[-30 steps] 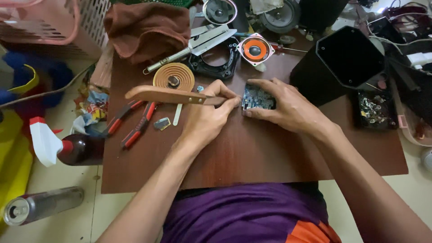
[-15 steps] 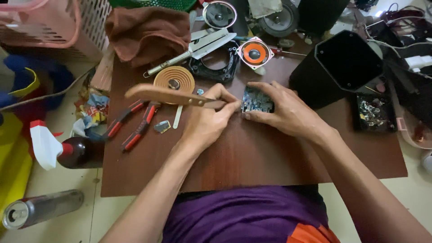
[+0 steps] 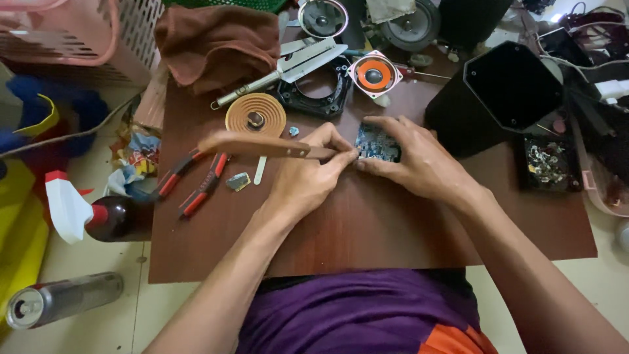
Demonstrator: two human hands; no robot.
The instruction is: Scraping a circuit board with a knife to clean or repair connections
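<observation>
Our left hand (image 3: 308,180) grips a wooden-handled knife (image 3: 259,145), its long axis level, tip toward the small blue circuit board (image 3: 378,143) our right hand (image 3: 419,164) pins on the smooth brown table (image 3: 367,229).

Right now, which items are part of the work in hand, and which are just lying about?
In use:
left hand gripping wooden-handled tool
right hand steadying circuit board

Lying about:
red-handled pliers
orange speaker
brown cloth
copper-coloured coil
black housing
spray bottle
</observation>
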